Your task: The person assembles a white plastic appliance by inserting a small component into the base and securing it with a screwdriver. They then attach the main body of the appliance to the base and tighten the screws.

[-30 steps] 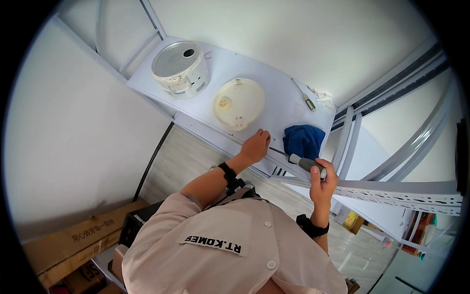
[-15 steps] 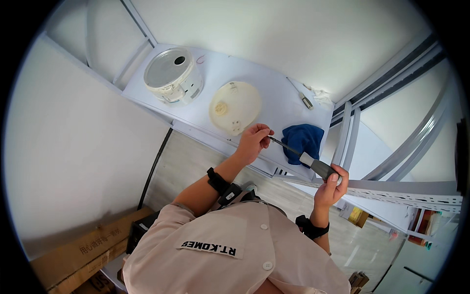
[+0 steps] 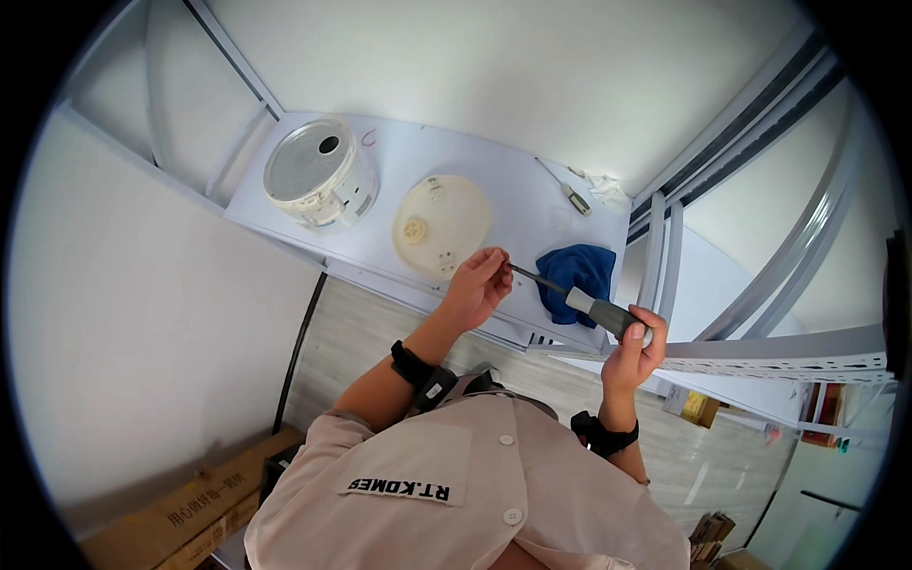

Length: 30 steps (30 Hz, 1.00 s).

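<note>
My right hand (image 3: 635, 353) grips a screwdriver (image 3: 600, 312) by its grey handle, and the dark shaft slants up and left. At the shaft's tip my left hand (image 3: 478, 287) has its fingers pinched together; whatever they hold is too small to make out. Just beyond the left hand lies a round cream-coloured plastic lid (image 3: 456, 211), with a small ribbed cap (image 3: 415, 230) at its left part and small fittings near its far and near rims. Below the screwdriver's shaft, on the table, is a crumpled dark blue cloth (image 3: 581, 271).
A white bucket (image 3: 356, 190) with a dark round hole in its top stands at the left on the pale table (image 3: 503, 180). A second screwdriver (image 3: 573, 198) lies far right beside crumpled white tissue (image 3: 606, 188). Metal shelving posts (image 3: 655, 247) rise at right; a cardboard box (image 3: 180, 503) sits lower left.
The view has shifted a little, so the table items sit slightly lower and farther left. Both hands keep their hold, with the screwdriver's tip still at the left fingers.
</note>
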Tool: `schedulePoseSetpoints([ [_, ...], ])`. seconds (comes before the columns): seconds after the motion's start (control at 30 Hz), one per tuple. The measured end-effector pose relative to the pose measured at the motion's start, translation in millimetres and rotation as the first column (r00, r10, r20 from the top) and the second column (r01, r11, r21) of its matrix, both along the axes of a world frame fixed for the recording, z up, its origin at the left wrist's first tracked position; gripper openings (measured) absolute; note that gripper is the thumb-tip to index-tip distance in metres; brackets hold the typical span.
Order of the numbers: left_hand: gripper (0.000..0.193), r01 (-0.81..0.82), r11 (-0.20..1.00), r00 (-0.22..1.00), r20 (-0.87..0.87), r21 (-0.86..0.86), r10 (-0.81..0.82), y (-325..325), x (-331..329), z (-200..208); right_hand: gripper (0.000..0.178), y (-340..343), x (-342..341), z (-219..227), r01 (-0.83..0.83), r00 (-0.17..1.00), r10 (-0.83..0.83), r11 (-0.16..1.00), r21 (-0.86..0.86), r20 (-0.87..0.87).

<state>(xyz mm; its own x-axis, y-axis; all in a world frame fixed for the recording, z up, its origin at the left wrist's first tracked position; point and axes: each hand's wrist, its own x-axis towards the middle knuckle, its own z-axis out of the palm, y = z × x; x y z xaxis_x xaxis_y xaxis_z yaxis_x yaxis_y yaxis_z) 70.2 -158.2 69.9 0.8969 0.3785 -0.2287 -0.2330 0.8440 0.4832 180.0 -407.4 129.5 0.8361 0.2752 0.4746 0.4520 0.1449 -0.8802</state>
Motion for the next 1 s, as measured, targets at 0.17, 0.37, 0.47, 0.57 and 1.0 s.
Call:
schedulePoseSetpoints([
  [0.17,0.01,0.067,0.998,0.994,0.089,-0.016,-0.066,-0.2,-6.2,4.0,0.031,6.5,5.7,-4.7,0.039,0.991,-0.035,0.999,-0.03,0.13],
  [0.37,0.011,0.103,0.994,0.986,0.132,-0.019,-0.1,1.2,-11.8,-4.7,0.029,6.6,8.1,-0.6,0.038,0.99,-0.034,0.999,-0.026,0.137],
  [0.47,0.012,0.108,0.994,0.986,0.132,-0.009,-0.106,0.8,-11.7,-10.0,0.028,9.4,6.2,14.6,0.048,0.974,-0.028,0.995,-0.084,0.227],
  [0.57,0.013,0.092,0.996,0.99,0.109,-0.002,-0.091,-0.5,-9.9,-13.0,0.028,11.9,4.6,30.8,0.01,0.953,0.03,0.991,-0.13,0.3],
  [1.0,0.016,0.102,0.994,0.988,0.112,0.038,-0.105,0.3,-7.5,-14.5,0.029,7.9,12.1,37.5,-0.035,0.948,0.083,0.987,-0.157,0.308],
])
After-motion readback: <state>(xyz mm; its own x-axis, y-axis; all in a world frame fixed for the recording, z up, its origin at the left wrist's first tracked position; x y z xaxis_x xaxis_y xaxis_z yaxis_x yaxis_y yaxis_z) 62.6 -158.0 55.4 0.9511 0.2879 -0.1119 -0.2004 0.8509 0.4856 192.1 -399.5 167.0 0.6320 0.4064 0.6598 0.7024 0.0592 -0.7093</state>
